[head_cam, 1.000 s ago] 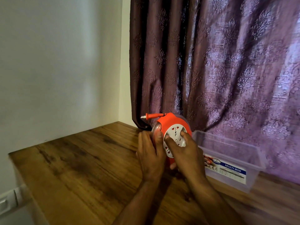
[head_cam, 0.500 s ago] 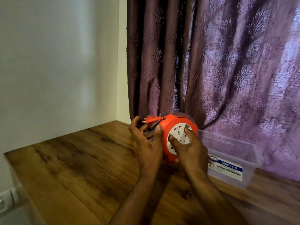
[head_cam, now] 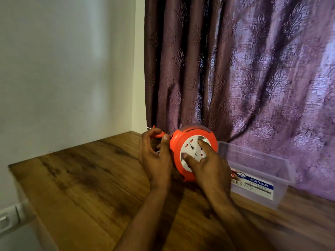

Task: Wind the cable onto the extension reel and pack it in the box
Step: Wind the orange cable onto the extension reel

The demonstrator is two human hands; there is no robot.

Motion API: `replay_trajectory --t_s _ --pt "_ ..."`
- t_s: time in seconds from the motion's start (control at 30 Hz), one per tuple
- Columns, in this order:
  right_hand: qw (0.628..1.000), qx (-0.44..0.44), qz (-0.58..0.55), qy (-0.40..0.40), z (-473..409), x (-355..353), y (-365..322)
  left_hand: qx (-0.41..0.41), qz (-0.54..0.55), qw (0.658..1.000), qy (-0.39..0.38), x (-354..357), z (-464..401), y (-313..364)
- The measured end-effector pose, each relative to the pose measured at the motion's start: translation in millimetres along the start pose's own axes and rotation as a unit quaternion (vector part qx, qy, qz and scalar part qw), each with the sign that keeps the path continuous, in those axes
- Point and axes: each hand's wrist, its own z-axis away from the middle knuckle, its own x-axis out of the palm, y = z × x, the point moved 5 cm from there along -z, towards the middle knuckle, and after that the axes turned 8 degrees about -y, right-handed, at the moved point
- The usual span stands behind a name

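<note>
Fingers of the right hand [head_cam: 208,165] are pressing the reel [head_cam: 194,153] face to steady it beside the box [head_cam: 282,171], while the left hand [head_cam: 155,156] is pinching the plug [head_cam: 159,135].

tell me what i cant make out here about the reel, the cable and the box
Head view only:
- Cable: how much is wound is hidden inside the reel housing and behind the left hand.
- Plug: mostly covered by the left hand's fingers; its pins are too small.
- Reel's socket face: partly covered by the right hand.
- Box: its near left corner is behind the right hand; the small label print is blurred.
</note>
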Motion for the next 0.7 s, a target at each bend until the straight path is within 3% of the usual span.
replay_trajectory --t_s 0.2,0.57,0.7 --pt "1.0 -0.016 0.02 0.003 1.6 -0.1 -0.9 0.032 -0.024 0.999 0.003 -0.8 -1.5 2.5" --pt "1.0 -0.01 0.03 0.003 2.5 0.0 -2.5 0.075 -0.05 0.994 -0.066 4.1 0.9 6.0" --pt "1.0 -0.006 -0.001 0.011 1.1 -1.9 0.2 0.026 0.014 0.995 -0.097 7.6 1.9 9.1"
